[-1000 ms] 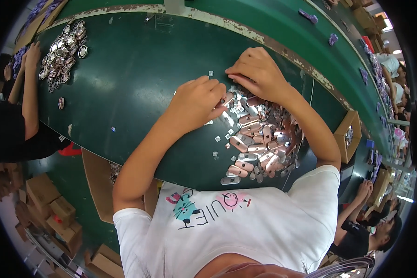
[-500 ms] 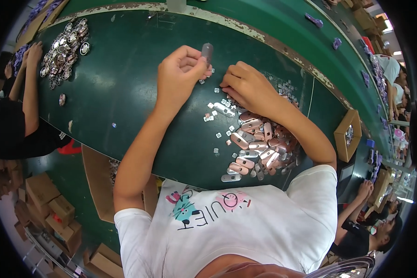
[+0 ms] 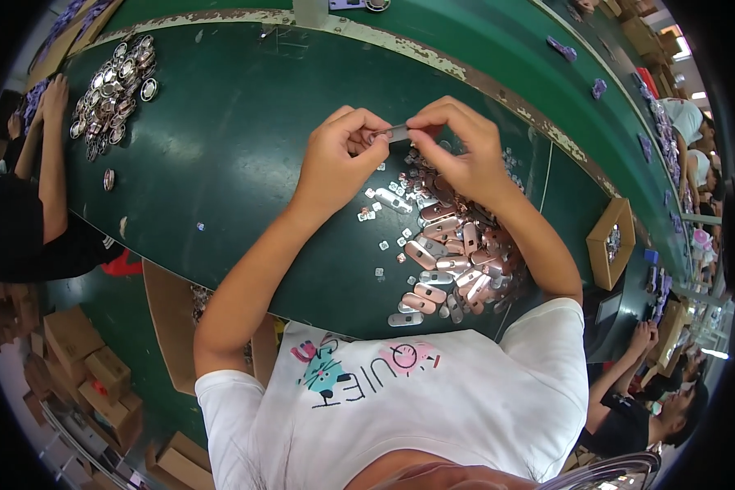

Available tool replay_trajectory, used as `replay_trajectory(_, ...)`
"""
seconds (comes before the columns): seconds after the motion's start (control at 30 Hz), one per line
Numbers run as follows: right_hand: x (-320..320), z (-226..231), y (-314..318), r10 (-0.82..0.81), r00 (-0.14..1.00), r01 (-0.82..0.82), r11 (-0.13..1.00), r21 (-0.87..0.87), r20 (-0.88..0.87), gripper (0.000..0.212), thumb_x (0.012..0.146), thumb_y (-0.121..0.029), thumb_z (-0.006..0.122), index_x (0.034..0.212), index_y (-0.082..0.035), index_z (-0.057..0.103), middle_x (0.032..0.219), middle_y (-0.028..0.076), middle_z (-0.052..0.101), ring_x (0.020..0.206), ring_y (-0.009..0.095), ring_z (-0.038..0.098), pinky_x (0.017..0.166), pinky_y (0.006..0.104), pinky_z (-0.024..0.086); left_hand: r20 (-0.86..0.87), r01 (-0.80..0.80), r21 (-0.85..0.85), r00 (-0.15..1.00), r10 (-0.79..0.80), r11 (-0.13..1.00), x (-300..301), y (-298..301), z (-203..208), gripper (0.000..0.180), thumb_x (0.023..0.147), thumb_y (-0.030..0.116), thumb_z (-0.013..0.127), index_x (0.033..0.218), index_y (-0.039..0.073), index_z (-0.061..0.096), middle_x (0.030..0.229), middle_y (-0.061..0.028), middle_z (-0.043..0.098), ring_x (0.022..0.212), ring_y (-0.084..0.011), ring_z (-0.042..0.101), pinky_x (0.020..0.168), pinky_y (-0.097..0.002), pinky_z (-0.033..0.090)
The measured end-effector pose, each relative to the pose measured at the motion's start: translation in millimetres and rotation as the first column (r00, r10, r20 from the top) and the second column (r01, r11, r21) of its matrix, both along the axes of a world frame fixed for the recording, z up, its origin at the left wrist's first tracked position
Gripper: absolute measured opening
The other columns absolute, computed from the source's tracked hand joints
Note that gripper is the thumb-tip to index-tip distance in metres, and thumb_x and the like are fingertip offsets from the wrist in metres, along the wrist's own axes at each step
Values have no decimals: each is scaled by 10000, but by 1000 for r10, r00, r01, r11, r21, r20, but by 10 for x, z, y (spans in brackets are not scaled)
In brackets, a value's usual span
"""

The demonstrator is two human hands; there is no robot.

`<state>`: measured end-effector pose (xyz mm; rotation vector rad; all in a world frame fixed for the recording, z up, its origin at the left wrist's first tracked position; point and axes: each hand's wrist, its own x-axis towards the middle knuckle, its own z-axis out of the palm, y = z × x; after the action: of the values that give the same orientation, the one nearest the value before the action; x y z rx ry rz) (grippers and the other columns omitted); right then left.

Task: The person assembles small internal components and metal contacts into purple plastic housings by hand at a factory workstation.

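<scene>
Above the middle of the green table, both hands meet at a grey, rounded oblong metal plate. My left hand is closed on its left end, between thumb and curled fingers. At the plate's right end my right hand pinches with thumb and forefinger; whether a small piece sits between those fingertips is hidden. Under and in front of the right hand lies a heap of pink and silver oblong plates, each with a small dark square opening. Tiny clear square pieces are scattered to the left of the heap.
Round silver ring parts are piled at the far left, near another person's arms. A green conveyor belt carrying purple parts runs behind the table's chipped edge. Cardboard boxes stand at right and below left.
My right hand has risen from the small pieces to the plate's right end. My left hand has moved slightly right and down, turning the plate from upright to nearly level. Purple parts have shifted on the belt.
</scene>
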<state>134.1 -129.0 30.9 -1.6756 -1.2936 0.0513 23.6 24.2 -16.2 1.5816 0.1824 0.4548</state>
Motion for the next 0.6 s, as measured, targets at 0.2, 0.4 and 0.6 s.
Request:
replay_trajectory(0.2, 83, 62, 46, 177, 980, -174, 984, -39, 95, 145, 725, 26, 676, 865, -9, 665, 809, 71, 621, 754, 193, 581, 687, 286, 456, -109, 105, -143, 987, -121, 984, -68, -42, 159, 90, 810, 6, 633, 887, -35, 609, 859, -57, 630, 758, -68, 603, 650, -190, 496)
replay_trajectory(0.4, 45, -95, -4, 203, 861, -189, 979, 78, -466, 193, 805, 11, 659, 985, 25, 591, 911, 50, 596, 841, 96, 571, 820, 259, 484, 62, 217, -518, 974, -217, 827, -42, -8, 179, 150, 830, 28, 674, 957, -41, 635, 920, -58, 645, 803, -85, 604, 726, -209, 492)
replay_trajectory(0.6, 104, -92, -49, 189, 910, -192, 981, 30, -368, 116, 788, 10, 674, 891, 15, 620, 891, 57, 602, 802, 117, 582, 745, 263, 498, 30, 223, -496, 970, -241, 839, -41, -39, 175, 216, 848, 39, 666, 1042, -51, 634, 936, -62, 650, 834, -88, 600, 742, -222, 488)
